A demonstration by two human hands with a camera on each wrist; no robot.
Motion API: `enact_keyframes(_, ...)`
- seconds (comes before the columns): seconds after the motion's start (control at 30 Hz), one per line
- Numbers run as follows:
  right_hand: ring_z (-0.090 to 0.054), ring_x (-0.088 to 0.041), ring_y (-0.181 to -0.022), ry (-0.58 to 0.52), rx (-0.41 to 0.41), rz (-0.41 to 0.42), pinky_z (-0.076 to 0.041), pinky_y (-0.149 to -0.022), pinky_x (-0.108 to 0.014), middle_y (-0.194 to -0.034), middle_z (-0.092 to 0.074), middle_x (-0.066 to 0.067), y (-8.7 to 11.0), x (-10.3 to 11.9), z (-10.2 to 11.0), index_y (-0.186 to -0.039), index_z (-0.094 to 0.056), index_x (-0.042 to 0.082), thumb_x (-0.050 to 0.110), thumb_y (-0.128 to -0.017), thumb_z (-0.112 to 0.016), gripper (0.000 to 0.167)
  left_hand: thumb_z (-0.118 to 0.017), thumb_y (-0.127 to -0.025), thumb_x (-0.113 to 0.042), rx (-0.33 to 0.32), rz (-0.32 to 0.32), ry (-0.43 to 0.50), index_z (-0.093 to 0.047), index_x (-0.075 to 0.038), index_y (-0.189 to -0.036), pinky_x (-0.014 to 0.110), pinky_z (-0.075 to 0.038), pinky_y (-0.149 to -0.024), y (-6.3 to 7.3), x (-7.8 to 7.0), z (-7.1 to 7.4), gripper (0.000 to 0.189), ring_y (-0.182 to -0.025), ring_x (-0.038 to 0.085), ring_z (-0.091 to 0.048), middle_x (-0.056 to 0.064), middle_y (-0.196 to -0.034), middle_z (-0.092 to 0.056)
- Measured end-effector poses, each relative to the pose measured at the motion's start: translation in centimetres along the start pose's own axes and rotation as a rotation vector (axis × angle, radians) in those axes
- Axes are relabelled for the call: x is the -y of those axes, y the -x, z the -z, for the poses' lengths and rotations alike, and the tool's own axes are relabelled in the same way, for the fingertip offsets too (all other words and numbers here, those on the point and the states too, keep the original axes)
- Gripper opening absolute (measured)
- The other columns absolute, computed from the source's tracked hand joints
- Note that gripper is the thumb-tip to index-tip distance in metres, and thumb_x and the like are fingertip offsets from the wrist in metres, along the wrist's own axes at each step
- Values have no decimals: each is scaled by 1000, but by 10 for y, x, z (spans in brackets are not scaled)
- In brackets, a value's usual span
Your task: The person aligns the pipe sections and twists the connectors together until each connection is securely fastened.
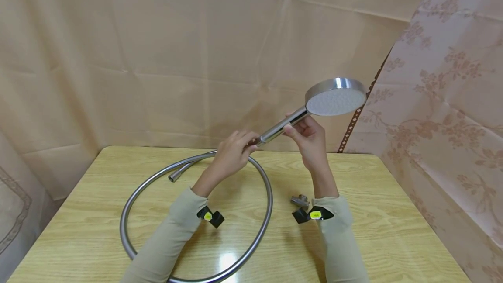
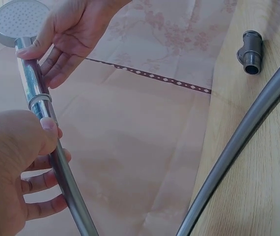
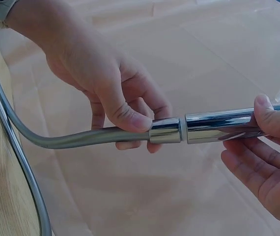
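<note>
A chrome shower head (image 1: 335,95) with a pale round spray face is held up above the table's far edge. My right hand (image 1: 312,143) pinches its handle (image 3: 218,125) between thumb and fingers. My left hand (image 1: 232,154) grips the end of a grey metal shower hose (image 1: 269,191) just behind its chrome end nut (image 3: 165,131). In the right wrist view, the nut lines up with the handle's lower end, a narrow pale ring showing between them. The rest of the hose loops over the table, and its other end fitting (image 1: 174,175) lies inside the loop.
A small metal threaded connector (image 2: 251,53) lies on the wooden table (image 1: 393,230), near my right wrist in the head view. Beige cloth (image 1: 235,56) hangs behind the table, and a flowered cloth (image 1: 452,121) hangs at the right.
</note>
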State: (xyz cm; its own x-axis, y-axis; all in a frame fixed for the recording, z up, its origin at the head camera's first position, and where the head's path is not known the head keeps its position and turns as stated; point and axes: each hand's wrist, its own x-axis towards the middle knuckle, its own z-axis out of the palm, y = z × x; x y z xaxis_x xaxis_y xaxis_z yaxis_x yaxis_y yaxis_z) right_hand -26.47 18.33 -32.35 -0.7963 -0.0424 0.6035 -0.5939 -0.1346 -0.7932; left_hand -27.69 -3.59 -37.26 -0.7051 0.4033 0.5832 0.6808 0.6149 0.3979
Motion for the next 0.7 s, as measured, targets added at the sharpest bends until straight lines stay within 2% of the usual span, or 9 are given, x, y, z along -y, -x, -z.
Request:
enact_keyframes(0.1, -75, -15, -99, -32, 33, 17, -59, -88, -30, -105, -78, 0, -1, -2, 0, -125, -62, -11, -8, -94, -65, 31, -64, -101, -21, 9, 9, 2, -67, -20, -121, 32, -48, -66, 0, 1, 0, 20, -89, 18, -57, -1, -108, -70)
enact_keyframes(0.2, -75, -20, -106, -93, 62, 30, -57, -95, -34, -112, -78, -4, -1, -4, -1, -129, -61, -7, -7, -95, -64, 34, -64, -101, -21, 15, 16, 5, -67, -20, -122, 32, -48, -67, -1, 1, -1, 21, -89, 18, -57, -1, -109, -71)
enact_keyframes(0.27, -75, -21, -105, -117, 52, 33, -57, -96, -35, -111, -78, -5, -1, -5, -2, -128, -62, -6, -8, -95, -64, 34, -64, -101, -21, 15, 18, 8, -67, -19, -122, 32, -48, -67, -1, 2, -1, 21, -89, 18, -57, -2, -109, -70)
enact_keyframes(0.53, -76, -19, -98, -103, -32, 39, -60, -82, -27, -102, -79, -4, 0, -7, -5, -121, -68, -3, -5, -93, -69, 29, -67, -100, -21, 6, 17, 0, -67, -20, -120, 32, -48, -67, -1, 0, -1, 21, -90, 18, -58, -2, -107, -70)
enact_keyframes(0.7, -76, -21, -100, -102, -8, 27, -61, -82, -32, -105, -79, -6, 0, -8, -3, -127, -62, -9, -9, -93, -66, 34, -65, -101, -21, 13, 32, 7, -67, -20, -121, 35, -50, -69, -1, 1, -2, 20, -92, 19, -59, -2, -108, -70)
